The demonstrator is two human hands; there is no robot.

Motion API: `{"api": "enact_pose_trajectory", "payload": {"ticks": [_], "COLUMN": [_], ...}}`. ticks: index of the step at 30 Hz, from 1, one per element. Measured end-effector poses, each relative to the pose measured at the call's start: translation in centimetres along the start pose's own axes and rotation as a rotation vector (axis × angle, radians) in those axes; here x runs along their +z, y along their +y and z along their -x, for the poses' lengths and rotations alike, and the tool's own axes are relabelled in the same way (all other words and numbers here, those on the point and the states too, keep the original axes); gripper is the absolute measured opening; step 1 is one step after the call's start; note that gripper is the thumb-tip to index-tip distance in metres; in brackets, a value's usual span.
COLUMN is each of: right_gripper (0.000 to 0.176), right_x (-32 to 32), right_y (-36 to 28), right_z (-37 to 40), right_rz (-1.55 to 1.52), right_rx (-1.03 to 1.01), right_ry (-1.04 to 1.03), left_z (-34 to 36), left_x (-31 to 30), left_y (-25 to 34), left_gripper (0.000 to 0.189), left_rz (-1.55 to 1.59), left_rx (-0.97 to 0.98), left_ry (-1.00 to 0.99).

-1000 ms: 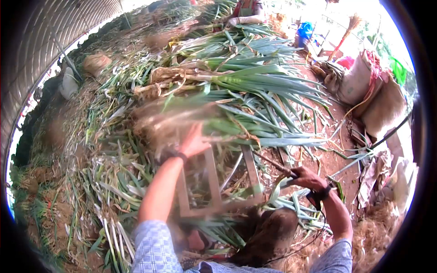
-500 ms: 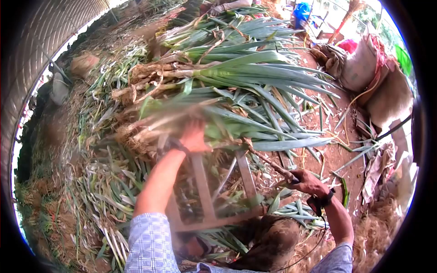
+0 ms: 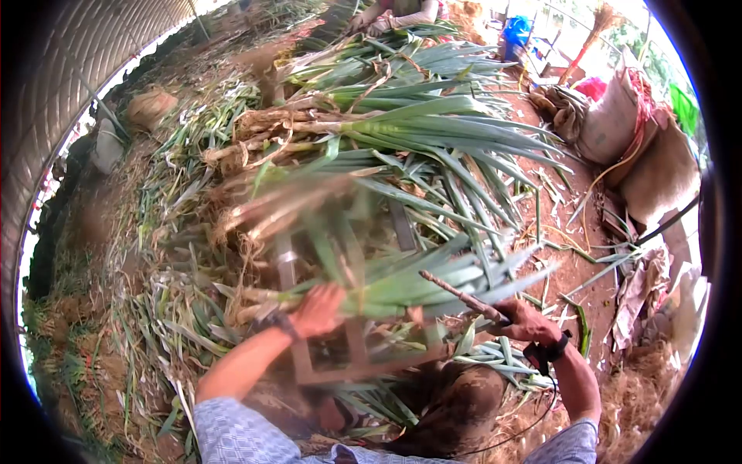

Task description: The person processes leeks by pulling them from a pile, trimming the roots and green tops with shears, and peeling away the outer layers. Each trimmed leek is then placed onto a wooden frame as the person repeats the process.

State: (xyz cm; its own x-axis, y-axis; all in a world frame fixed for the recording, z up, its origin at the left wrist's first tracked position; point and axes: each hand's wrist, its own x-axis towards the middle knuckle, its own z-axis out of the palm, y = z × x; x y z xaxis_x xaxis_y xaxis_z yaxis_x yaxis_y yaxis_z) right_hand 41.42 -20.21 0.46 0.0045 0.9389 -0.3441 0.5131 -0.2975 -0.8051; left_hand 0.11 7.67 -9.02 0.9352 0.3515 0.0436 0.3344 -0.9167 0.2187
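My left hand (image 3: 317,311) is closed around a leek (image 3: 410,290), just above its pale root end, over a slatted frame (image 3: 357,344). The leek's green leaves fan out to the right, blurred, passing behind the tool. In my right hand (image 3: 527,321) is a thin brown rod-like tool (image 3: 460,297), its tip pointing up and left across the leaves. Beyond the frame lies a heap of leeks (image 3: 433,127), roots to the left and leaves to the right.
Loose trimmed leaves (image 3: 166,309) cover the ground at the left. Stuffed sacks (image 3: 618,116) stand at the back right near a blue bag (image 3: 516,31). Another person's forearm (image 3: 406,22) shows at the top, behind the heap. Pale root scraps (image 3: 610,402) lie at lower right.
My left hand has drawn the leek away from the heap, towards me and onto the near part of the frame. The right hand still holds the tool in about the same place.
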Motion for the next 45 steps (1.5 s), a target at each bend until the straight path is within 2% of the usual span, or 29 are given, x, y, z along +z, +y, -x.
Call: {"api": "enact_pose_trajectory", "payload": {"ticks": [1,3,4,6,7,8,9,10,11,13,14,17,21,22,24,25,28,32,34,36,38,42,43,45], "right_gripper": [0.031,0.030,0.030,0.030,0.030,0.030,0.030,0.031,0.031,0.032,0.035,0.035,0.032,0.033,0.034,0.034,0.036,0.034,0.034,0.032,0.031,0.030,0.030,0.029], "right_x": [-0.5,-0.5,-0.5,-0.6,-0.6,-0.8,-1.1,-1.3,-1.6,-2.3,-2.6,-3.8,-5.0,-5.3,-5.8,-5.9,-5.9,-5.0,-4.4,-4.5,-4.9,-4.3,-4.5,-4.5], "right_y": [-2.7,-2.8,-2.9,-3.0,-3.0,-3.0,-3.6,-3.0,-4.3,-4.6,-4.0,-3.9,-3.3,-3.1,-2.6,-2.2,-0.9,1.2,1.2,-0.6,-3.5,-4.6,-4.8,-5.0], "right_z": [0.6,0.5,0.3,0.2,0.2,0.2,0.3,0.4,0.5,0.5,0.2,0.2,-0.3,-0.3,-0.2,-0.1,-0.3,-0.7,-1.1,-1.3,-1.5,-1.4,-1.5,-1.7], "right_rz": [0.040,0.052,0.060,0.045,0.035,0.024,0.022,0.001,0.008,0.046,0.048,0.066,0.087,0.097,0.103,0.099,0.050,-0.021,-0.051,-0.001,0.012,-0.093,-0.050,0.021], "right_rx": [0.094,0.028,-0.006,0.005,0.013,0.023,0.052,0.045,0.071,0.119,0.126,0.147,0.165,0.175,0.191,0.193,0.225,0.211,0.126,0.189,0.175,0.134,0.141,0.152], "right_ry": [-0.026,-0.031,-0.036,-0.049,-0.050,-0.049,-0.057,-0.073,-0.059,-0.051,-0.058,-0.044,0.002,-0.003,-0.004,0.000,0.016,0.012,0.030,-0.040,-0.082,-0.056,-0.070,-0.090], "left_z": [0.6,1.2,0.4,-2.4,-4.3,-6.5,-7.0,-8.8,-10.2,-13.1,-14.2,-18.6,-23.7,-24.9,-27.0,-28.3,-30.1,-28.8,-27.0,-24.9,-21.8,-14.0,-12.9,-13.6], "left_x": [-0.8,-2.2,-2.1,-7.1,-9.5,-13.0,-10.5,-14.7,-15.1,-16.6,-16.9,-18.2,-19.0,-19.2,-18.8,-17.5,-15.6,-15.1,-14.4,-12.8,-11.5,-5.0,-5.1,-7.8], "left_y": [-0.4,-1.3,-2.3,-2.5,-2.4,-2.0,-5.2,-3.8,-5.4,-8.5,-10.1,-12.9,-14.9,-15.4,-15.9,-17.3,-16.2,-15.8,-14.5,-12.6,-9.8,-6.2,-5.6,-6.4], "left_gripper": [0.071,0.072,0.077,0.077,0.074,0.071,0.072,0.071,0.072,0.081,0.083,0.086,0.079,0.077,0.075,0.074,0.071,0.060,0.065,0.068,0.069,0.050,0.042,0.039], "left_rz": [-0.039,-0.116,-0.074,0.098,0.220,0.372,0.385,0.615,0.382,0.190,0.103,-0.115,-0.177,-0.069,-0.071,-0.139,-0.238,-0.377,-0.312,-0.300,-0.230,-0.316,-0.196,0.179], "left_rx": [0.037,0.104,0.054,-0.036,-0.179,-0.301,-0.173,-0.332,-0.385,-0.511,-0.429,-0.413,-0.450,-0.431,-0.446,-0.416,-0.402,-0.206,-0.197,-0.092,-0.161,-0.020,-0.047,-0.191], "left_ry": [0.008,0.026,-0.050,-0.360,-0.462,-0.471,-0.019,0.077,0.257,0.366,0.423,0.401,0.396,0.428,0.462,0.409,0.371,0.351,0.266,0.359,0.173,0.177,0.128,0.029]}}
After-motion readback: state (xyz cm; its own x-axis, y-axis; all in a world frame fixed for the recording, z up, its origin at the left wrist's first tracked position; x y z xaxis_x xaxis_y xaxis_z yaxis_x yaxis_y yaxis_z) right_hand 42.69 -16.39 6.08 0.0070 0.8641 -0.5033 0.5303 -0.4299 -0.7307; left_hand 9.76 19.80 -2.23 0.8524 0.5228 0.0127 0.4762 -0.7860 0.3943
